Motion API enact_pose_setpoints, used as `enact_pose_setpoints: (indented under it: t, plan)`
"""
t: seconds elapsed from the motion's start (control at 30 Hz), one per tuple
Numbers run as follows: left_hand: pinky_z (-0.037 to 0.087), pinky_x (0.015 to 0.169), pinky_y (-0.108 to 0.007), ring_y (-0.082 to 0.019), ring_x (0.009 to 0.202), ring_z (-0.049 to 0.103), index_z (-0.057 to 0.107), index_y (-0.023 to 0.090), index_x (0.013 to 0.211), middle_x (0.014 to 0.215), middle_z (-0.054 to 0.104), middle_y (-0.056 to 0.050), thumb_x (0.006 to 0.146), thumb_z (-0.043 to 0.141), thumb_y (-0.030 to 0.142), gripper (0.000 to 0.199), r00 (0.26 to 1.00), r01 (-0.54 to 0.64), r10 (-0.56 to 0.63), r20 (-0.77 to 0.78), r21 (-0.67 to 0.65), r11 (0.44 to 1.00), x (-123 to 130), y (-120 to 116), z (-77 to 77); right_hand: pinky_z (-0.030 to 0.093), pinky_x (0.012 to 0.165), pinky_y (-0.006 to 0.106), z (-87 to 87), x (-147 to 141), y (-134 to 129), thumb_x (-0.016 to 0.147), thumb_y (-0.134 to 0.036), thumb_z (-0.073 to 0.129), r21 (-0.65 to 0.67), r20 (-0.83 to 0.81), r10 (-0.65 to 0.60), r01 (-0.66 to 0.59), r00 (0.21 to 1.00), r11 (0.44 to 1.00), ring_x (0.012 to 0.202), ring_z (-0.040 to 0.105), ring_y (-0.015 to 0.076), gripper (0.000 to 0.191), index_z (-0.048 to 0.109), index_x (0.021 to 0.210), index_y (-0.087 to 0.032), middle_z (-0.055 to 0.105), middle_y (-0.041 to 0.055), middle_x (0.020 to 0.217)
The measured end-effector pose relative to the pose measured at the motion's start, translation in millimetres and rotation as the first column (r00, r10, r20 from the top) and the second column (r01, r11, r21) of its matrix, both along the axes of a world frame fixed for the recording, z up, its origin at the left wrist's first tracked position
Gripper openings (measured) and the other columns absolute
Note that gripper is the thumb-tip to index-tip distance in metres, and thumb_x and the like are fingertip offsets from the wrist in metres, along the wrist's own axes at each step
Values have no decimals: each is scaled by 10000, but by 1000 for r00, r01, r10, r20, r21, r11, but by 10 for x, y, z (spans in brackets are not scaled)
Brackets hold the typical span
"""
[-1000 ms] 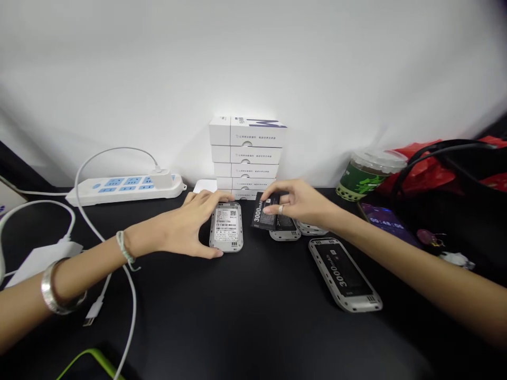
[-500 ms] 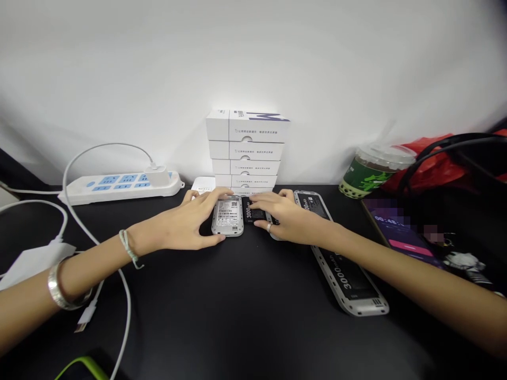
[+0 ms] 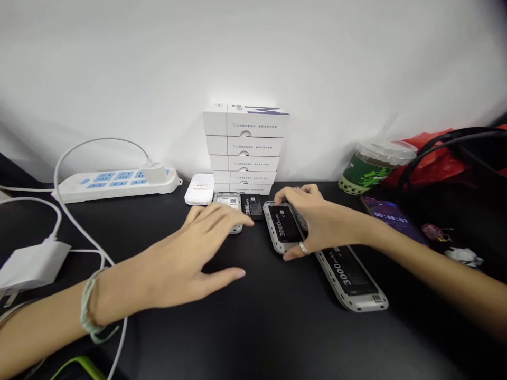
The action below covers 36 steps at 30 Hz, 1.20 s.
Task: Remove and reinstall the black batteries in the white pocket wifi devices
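A: What's in hand?

B: Right grip (image 3: 320,224) closed on a grey-framed unit (image 3: 269,224) with a black 3000 mAh pack in its back. Fingers over the far edge, thumb at the near edge. Unit sits just left of the grip, near the middle of the black worktop (image 3: 253,327). Can't tell if it's clear of the surface.

A: Change since the last shot?

B: Left grip (image 3: 202,248) has come off the second grey unit (image 3: 228,200) and pulled nearer. Now open, fingers spread. Fingertips at the unit's near end, contact unclear. That unit is no longer covered, and lies label up.

A: Loose parts?

B: One black 3000 mAh pack (image 3: 252,206), flat on the worktop, just right of the second unit, between it and the held one.

A: Others?

B: Third grey unit (image 3: 350,277), pack showing, lies flat to the near right of the held one.

A: Far side?

B: Stack of white boxes (image 3: 245,148) against the wall, small white box (image 3: 199,189) just left of it. White power strip (image 3: 114,184) further left with a plug in it. Right side: plastic cup with green label (image 3: 368,169), lit phone (image 3: 392,216).
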<state>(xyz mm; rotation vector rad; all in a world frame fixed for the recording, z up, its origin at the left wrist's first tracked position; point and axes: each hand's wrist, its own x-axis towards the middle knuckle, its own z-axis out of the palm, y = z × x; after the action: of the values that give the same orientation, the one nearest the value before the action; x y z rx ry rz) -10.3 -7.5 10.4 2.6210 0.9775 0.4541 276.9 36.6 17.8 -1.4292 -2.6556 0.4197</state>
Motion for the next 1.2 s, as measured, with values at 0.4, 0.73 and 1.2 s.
enact_pose_setpoints:
  t: [0.4,0.73,1.2]
  plan:
    - [576,964,-539,-379,1239,564,241,279,1337,1347,480,-132,729,856,491,891,990,42,-11,138,-223,974,370,-199,-284,514,1019,487,-283,-314,-563,610,-615,896,-135,-297,68,-113,952,984,1163,559,318,746,515,1100,-200,545,106,1220]
    - [551,951,-486,-337,1180,545,237,254,1227,1284,420,-128,740,811,400,767,976,41,-70,206,140,989,268,-59,-121,521,780,358,90,-341,-543,797,-281,784,-6,-518,13,-20,855,1000,906,605,217,395,475,1042,-264,596,30,1050]
    - [399,1181,-562,-363,1408,431,291,205,1351,1447,395,-178,867,662,593,723,995,-93,90,43,64,994,-251,682,-328,427,467,256,-220,-319,384,817,-282,771,-392,-587,-439,235,680,889,474,494,81,335,460,935,-239,583,-41,700]
